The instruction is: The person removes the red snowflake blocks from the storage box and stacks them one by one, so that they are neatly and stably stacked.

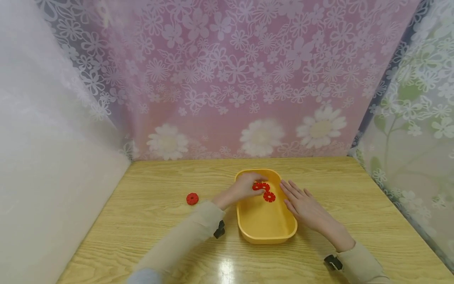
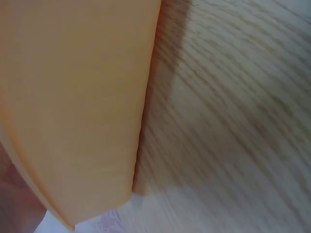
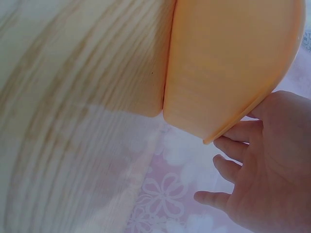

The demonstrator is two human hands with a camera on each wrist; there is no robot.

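Note:
A yellow plastic basin (image 1: 266, 221) stands on the table. My left hand (image 1: 244, 187) reaches over its left rim, thumb and fingers curled about red flower-shaped discs (image 1: 264, 187). Another red disc (image 1: 269, 197) shows just beyond the thumb, inside the basin. My right hand (image 1: 306, 205) lies along the right rim with fingers straight. In the right wrist view, the right hand's fingertips (image 3: 232, 145) are right at the basin rim (image 3: 238, 116). The left wrist view is mostly filled by the basin's outer wall (image 2: 82, 107), with part of the left hand (image 2: 19, 208) at the corner.
A thicker red flower-shaped piece (image 1: 192, 198) lies on the wooden table (image 1: 152, 221), left of the basin. A pink flowered cloth (image 1: 220, 98) hangs behind the table's far edge. Pale cloth walls (image 1: 418, 157) stand at both sides.

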